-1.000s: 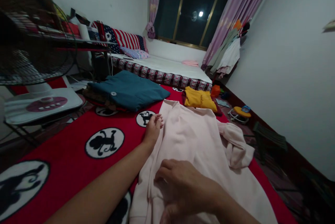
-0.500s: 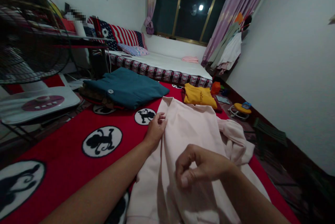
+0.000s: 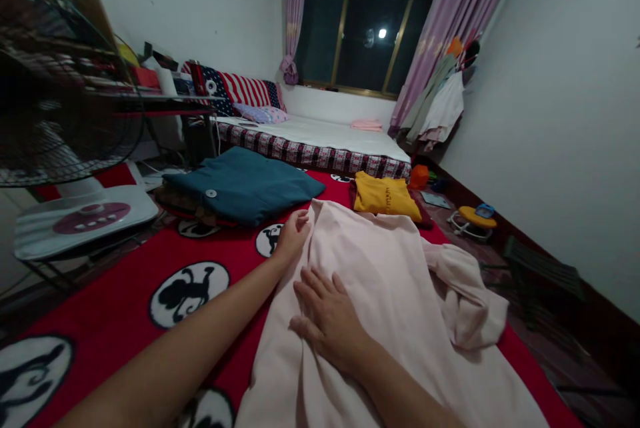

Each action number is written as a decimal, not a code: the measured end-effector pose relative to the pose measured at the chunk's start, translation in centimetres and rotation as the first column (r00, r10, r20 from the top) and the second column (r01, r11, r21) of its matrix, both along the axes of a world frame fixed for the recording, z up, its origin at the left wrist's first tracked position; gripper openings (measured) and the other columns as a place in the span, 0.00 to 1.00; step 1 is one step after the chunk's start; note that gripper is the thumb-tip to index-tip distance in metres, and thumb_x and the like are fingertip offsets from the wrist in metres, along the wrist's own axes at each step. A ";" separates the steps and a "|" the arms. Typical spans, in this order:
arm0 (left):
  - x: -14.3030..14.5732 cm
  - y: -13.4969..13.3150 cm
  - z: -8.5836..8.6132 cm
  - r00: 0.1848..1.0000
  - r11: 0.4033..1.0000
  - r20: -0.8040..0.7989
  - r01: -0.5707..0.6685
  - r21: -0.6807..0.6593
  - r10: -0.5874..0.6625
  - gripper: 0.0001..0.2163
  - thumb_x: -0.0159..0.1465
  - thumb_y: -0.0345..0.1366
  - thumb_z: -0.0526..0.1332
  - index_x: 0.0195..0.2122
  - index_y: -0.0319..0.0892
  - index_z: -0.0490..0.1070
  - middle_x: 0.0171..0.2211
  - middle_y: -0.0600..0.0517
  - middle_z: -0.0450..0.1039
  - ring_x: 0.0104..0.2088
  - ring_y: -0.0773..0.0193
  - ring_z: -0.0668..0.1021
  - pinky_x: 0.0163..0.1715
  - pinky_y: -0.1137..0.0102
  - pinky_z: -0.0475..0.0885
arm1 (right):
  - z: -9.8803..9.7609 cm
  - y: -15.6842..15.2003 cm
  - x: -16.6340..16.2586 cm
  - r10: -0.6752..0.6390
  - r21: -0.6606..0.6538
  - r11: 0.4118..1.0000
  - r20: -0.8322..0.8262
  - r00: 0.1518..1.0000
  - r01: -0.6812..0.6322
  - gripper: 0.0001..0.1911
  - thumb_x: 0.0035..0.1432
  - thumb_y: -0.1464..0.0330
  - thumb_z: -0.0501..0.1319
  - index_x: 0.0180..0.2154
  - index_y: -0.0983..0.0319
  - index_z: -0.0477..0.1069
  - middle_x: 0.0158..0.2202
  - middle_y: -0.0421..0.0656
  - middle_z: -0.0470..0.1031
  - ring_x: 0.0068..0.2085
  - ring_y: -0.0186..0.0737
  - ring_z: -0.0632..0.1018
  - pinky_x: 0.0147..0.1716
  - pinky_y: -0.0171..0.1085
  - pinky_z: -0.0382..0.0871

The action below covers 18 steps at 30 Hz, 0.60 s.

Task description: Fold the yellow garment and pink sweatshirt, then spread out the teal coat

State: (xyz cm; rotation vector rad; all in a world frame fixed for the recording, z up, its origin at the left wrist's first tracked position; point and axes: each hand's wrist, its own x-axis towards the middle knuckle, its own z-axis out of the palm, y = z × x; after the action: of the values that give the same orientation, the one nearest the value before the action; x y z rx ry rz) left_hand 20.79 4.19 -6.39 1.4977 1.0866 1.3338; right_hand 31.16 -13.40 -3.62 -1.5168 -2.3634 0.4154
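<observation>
On the pink garment (image 3: 385,268) the right hand (image 3: 327,316) lies spread, the left hand (image 3: 293,236) half-curled at its edge, grip unclear.

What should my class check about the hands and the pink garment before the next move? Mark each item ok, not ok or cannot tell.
1. Right hand flat on the pink garment: ok, fingers extended.
2. Left hand at the garment's upper left edge: ok.
3. Left hand gripping the cloth: cannot tell, the thumb is hidden.
4. Right-side sleeve lying flat: not ok, it is bunched.
5. Cloth smooth below the right hand: not ok, folds run down it.
6. Yellow garment apart from the pink one: cannot tell from this angle.
</observation>
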 end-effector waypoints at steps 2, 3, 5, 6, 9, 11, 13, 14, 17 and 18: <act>0.9 2.6 0.9 0.998 0.999 -0.056 0.027 -0.028 -0.028 0.18 0.61 0.32 0.55 0.52 0.40 0.66 0.44 0.44 0.76 0.41 0.61 0.79 0.36 0.68 0.75 | 0.0 0.0 0.1 0.000 -0.006 1.000 -0.018 1.000 0.000 0.31 0.62 0.51 0.54 0.62 0.57 0.59 0.68 0.47 0.51 0.68 0.51 0.52 0.64 0.58 0.41; 1.4 3.9 1.4 0.997 0.999 -0.072 0.034 -0.040 -0.037 0.18 0.61 0.32 0.54 0.53 0.40 0.66 0.42 0.44 0.76 0.38 0.61 0.79 0.36 0.68 0.75 | 0.0 0.1 0.1 0.000 -0.009 1.000 -0.029 1.000 0.000 0.30 0.62 0.52 0.54 0.62 0.56 0.60 0.68 0.47 0.52 0.68 0.51 0.52 0.64 0.58 0.41; 2.4 6.2 2.0 0.993 0.997 -0.103 0.053 -0.048 -0.057 0.18 0.61 0.33 0.54 0.53 0.40 0.67 0.42 0.45 0.77 0.37 0.61 0.80 0.37 0.67 0.75 | -0.2 0.1 0.1 -0.003 -0.012 1.000 -0.055 0.999 0.002 0.29 0.62 0.53 0.55 0.61 0.55 0.60 0.68 0.46 0.52 0.68 0.51 0.52 0.64 0.58 0.41; 2.9 7.1 2.2 0.990 0.997 -0.120 0.067 -0.044 -0.072 0.18 0.61 0.33 0.54 0.53 0.40 0.68 0.44 0.44 0.77 0.39 0.60 0.80 0.39 0.66 0.75 | -0.2 0.1 0.1 -0.003 -0.013 1.000 -0.067 0.998 0.002 0.29 0.62 0.53 0.56 0.61 0.55 0.61 0.68 0.46 0.53 0.68 0.50 0.53 0.64 0.58 0.41; 4.3 9.2 2.1 0.975 0.992 -0.180 0.124 -0.024 -0.127 0.17 0.61 0.34 0.55 0.51 0.42 0.70 0.52 0.43 0.73 0.51 0.59 0.76 0.50 0.65 0.70 | -0.2 0.2 0.2 -0.006 -0.010 1.000 -0.095 0.996 0.005 0.27 0.61 0.54 0.57 0.60 0.54 0.62 0.67 0.45 0.55 0.67 0.50 0.54 0.64 0.57 0.42; 5.0 10.0 1.8 0.960 0.987 -0.228 0.160 -0.028 -0.163 0.16 0.61 0.35 0.56 0.50 0.42 0.72 0.55 0.42 0.71 0.56 0.58 0.72 0.54 0.63 0.67 | -0.2 0.2 0.3 -0.006 -0.008 1.000 -0.107 0.994 0.006 0.26 0.61 0.55 0.57 0.59 0.54 0.63 0.67 0.45 0.56 0.67 0.50 0.54 0.63 0.58 0.42; 5.6 10.3 1.7 0.943 0.983 -0.278 0.181 -0.039 -0.185 0.16 0.61 0.36 0.57 0.49 0.41 0.72 0.56 0.40 0.70 0.57 0.56 0.71 0.55 0.61 0.66 | -0.3 0.3 0.4 -0.004 -0.008 1.000 -0.124 0.992 0.003 0.25 0.62 0.56 0.57 0.59 0.54 0.63 0.66 0.45 0.56 0.67 0.50 0.55 0.63 0.57 0.42; 5.8 10.3 1.8 0.933 0.981 -0.304 0.187 -0.043 -0.192 0.16 0.60 0.36 0.57 0.49 0.40 0.72 0.56 0.39 0.70 0.57 0.55 0.72 0.55 0.60 0.65 | -0.3 0.3 0.5 -0.001 -0.008 1.000 -0.137 0.991 0.000 0.24 0.62 0.57 0.57 0.58 0.54 0.64 0.66 0.45 0.57 0.67 0.50 0.55 0.63 0.57 0.42; 6.0 9.4 2.1 0.905 0.981 -0.380 0.190 -0.035 -0.189 0.20 0.57 0.31 0.59 0.52 0.36 0.70 0.56 0.39 0.69 0.56 0.55 0.72 0.56 0.63 0.65 | -0.8 0.4 0.7 0.000 0.008 1.000 -0.212 0.977 0.001 0.21 0.63 0.59 0.57 0.56 0.56 0.66 0.64 0.47 0.61 0.65 0.47 0.58 0.63 0.55 0.43; 5.8 8.8 2.2 0.897 0.983 -0.405 0.183 -0.027 -0.178 0.22 0.56 0.29 0.59 0.54 0.36 0.69 0.56 0.39 0.69 0.56 0.55 0.72 0.56 0.64 0.65 | -1.1 0.6 0.7 0.000 0.021 1.000 -0.250 0.968 0.006 0.20 0.63 0.60 0.57 0.55 0.57 0.67 0.63 0.47 0.63 0.64 0.46 0.61 0.63 0.55 0.44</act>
State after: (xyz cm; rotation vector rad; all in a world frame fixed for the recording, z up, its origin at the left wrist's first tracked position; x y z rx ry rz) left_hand 26.57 13.00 -4.17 1.8898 1.1577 0.9218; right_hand 31.88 -12.84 -4.73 -1.3696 -2.1628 0.5439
